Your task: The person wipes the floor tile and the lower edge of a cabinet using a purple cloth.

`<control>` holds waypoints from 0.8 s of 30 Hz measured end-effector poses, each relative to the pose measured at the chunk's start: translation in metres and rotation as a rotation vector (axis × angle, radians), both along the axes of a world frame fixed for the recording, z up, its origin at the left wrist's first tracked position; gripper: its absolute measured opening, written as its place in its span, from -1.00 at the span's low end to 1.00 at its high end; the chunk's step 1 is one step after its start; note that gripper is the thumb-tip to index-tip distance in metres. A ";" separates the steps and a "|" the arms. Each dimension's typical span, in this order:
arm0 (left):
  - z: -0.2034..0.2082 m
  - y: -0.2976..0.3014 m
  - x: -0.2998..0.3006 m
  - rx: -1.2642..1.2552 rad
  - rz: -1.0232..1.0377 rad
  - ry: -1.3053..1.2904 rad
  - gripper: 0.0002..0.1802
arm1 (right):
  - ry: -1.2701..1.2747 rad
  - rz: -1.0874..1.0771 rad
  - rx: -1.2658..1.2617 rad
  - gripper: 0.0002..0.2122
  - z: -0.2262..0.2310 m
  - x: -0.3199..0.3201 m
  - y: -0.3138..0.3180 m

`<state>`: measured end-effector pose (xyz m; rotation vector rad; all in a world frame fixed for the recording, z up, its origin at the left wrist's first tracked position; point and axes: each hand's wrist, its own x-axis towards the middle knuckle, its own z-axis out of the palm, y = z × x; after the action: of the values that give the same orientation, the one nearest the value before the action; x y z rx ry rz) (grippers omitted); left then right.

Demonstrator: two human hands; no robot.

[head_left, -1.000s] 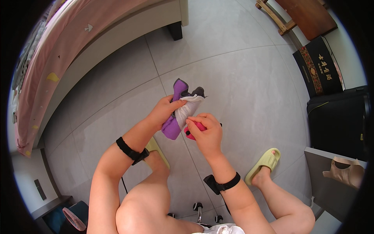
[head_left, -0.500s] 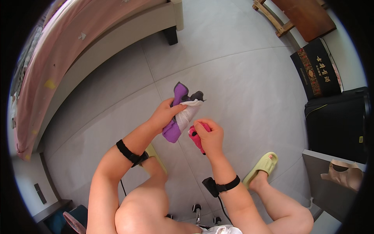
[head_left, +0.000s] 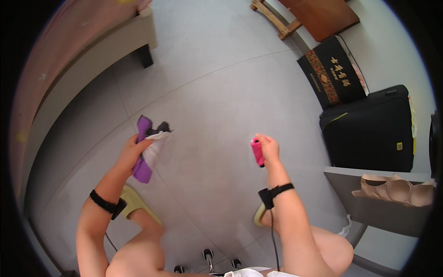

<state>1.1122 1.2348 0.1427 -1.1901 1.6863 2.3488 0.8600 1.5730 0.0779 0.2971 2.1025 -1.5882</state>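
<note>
My left hand [head_left: 128, 156] is closed on a crumpled purple, white and dark grey cloth [head_left: 144, 172], its thumb lying over the white part. The cloth's dark, ragged end points up and away. Well apart to the right, my right hand [head_left: 271, 148] grips a smaller bright pink cloth [head_left: 257, 153] with black along its edge. Both cloths are held up over the floor. What kind of cloth articles they are, I cannot make out. Black straps with small boxes and cables sit on both forearms.
At the left stands a bed [head_left: 99, 53] with a pink cover. A black suitcase [head_left: 369, 134], a black box [head_left: 332, 74] and a brown wooden stool [head_left: 318, 18] line the right side. A beige bra [head_left: 399, 190] hangs over a grey board [head_left: 339, 177]. Chair casters [head_left: 208, 255] show below.
My hands have moved apart: the left with the purple and white cloth to the left, the right with the pink cloth to the right. The whole view has also shifted.
</note>
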 end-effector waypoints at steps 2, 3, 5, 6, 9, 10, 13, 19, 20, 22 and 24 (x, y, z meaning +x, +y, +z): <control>-0.005 0.000 0.003 -0.020 -0.001 -0.026 -0.55 | 0.103 0.015 0.149 -0.82 -0.003 -0.044 0.034; -0.008 0.001 0.002 -0.029 -0.026 -0.031 -0.56 | 0.159 0.018 0.199 -0.80 -0.001 -0.066 0.052; -0.010 0.001 0.003 -0.038 -0.054 -0.037 -0.57 | 0.346 0.146 0.542 -0.74 0.008 -0.104 0.078; -0.012 0.001 0.004 -0.053 -0.070 -0.049 -0.57 | 0.348 0.140 0.554 -0.74 0.015 -0.119 0.088; -0.017 -0.002 0.010 -0.068 -0.078 -0.059 -0.58 | 0.404 0.246 0.872 -0.71 0.034 -0.143 0.093; -0.018 -0.003 0.011 -0.071 -0.083 -0.069 -0.59 | 0.418 0.266 0.988 -0.72 0.039 -0.147 0.095; -0.021 -0.005 0.010 -0.065 -0.087 -0.075 -0.59 | 0.437 0.308 1.113 -0.73 0.048 -0.155 0.102; -0.020 -0.005 0.009 -0.066 -0.102 -0.066 -0.60 | 0.135 0.260 1.045 -0.73 0.060 -0.146 0.097; -0.021 -0.003 0.005 -0.059 -0.115 -0.046 -0.60 | 0.208 0.215 1.069 -0.72 0.057 -0.150 0.109; -0.019 0.002 -0.001 -0.054 -0.125 -0.041 -0.60 | 0.275 0.171 1.089 -0.70 0.050 -0.152 0.121; -0.018 0.003 -0.001 -0.057 -0.131 -0.044 -0.60 | 0.477 0.156 1.104 -0.69 0.043 -0.147 0.125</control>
<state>1.1108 1.2376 0.1248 -1.0949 1.7698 2.1975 0.7127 1.6980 0.1209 0.0888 3.1032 -0.2654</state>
